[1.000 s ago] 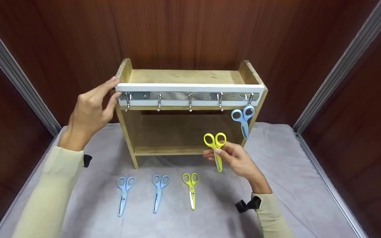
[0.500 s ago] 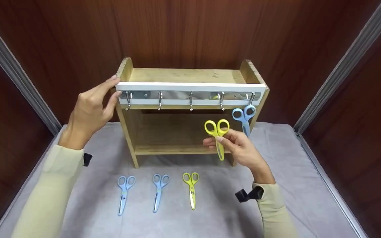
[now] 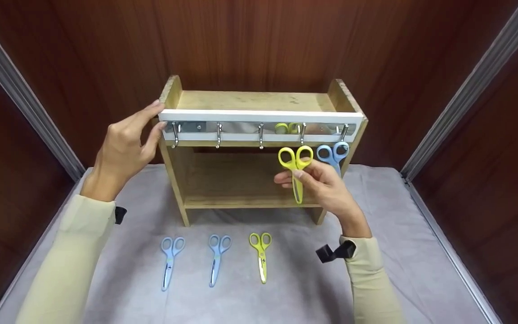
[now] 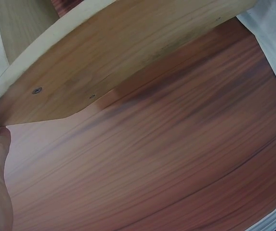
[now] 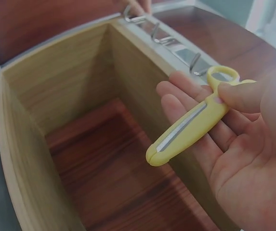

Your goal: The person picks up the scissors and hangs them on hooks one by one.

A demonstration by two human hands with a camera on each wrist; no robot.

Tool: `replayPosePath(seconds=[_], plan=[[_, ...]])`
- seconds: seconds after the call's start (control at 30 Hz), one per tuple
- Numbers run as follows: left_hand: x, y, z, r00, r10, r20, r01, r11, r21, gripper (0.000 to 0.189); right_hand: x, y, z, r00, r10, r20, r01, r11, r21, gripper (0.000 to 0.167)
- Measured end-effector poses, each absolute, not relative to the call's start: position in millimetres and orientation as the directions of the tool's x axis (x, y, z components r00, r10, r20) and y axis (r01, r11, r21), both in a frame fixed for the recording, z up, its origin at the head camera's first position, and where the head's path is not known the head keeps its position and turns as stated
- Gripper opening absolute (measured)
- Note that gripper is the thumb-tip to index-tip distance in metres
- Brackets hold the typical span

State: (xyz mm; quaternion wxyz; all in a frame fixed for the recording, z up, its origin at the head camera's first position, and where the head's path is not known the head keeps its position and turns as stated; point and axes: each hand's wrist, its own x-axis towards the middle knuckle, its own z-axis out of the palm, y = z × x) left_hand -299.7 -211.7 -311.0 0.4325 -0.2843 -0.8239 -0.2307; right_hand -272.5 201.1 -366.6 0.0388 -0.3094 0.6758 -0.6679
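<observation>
My right hand (image 3: 333,191) pinches a pair of yellow scissors (image 3: 298,191) between thumb and fingers, finger loops up and blades down. The loops stand just below the fourth hook (image 3: 303,134) of a white hook rail (image 3: 241,115) on a wooden shelf unit (image 3: 250,101). In the right wrist view the yellow scissors (image 5: 190,130) lie across my fingers. My left hand (image 3: 124,153) grips the rail's left end, thumb on its front and fingers at the top corner. Blue scissors (image 3: 334,161) hang from the rightmost hook, partly hidden by my right hand.
On the grey cloth (image 3: 124,270) before the shelf lie blue scissors (image 3: 167,267), a second blue pair (image 3: 215,267) and yellow scissors (image 3: 262,265), in a row with loops toward the shelf. Dark wood panels (image 3: 259,40) stand behind and at both sides.
My right hand has raised the yellow scissors from in front of the lower shelf to just under the rail. The left hand keeps its place on the rail's end.
</observation>
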Motion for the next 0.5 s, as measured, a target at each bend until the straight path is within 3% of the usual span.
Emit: replayPosePath(seconds=[0.5], plan=[[-301.2, -214.5, -312.3, -0.456, 0.279, 0.845, 0.669, 0.734, 0.119, 0.038, -286.4, 194.4, -367.4, -0.831, -0.433, 0.348, -0.365, -0.047, -0.93, 0.02]])
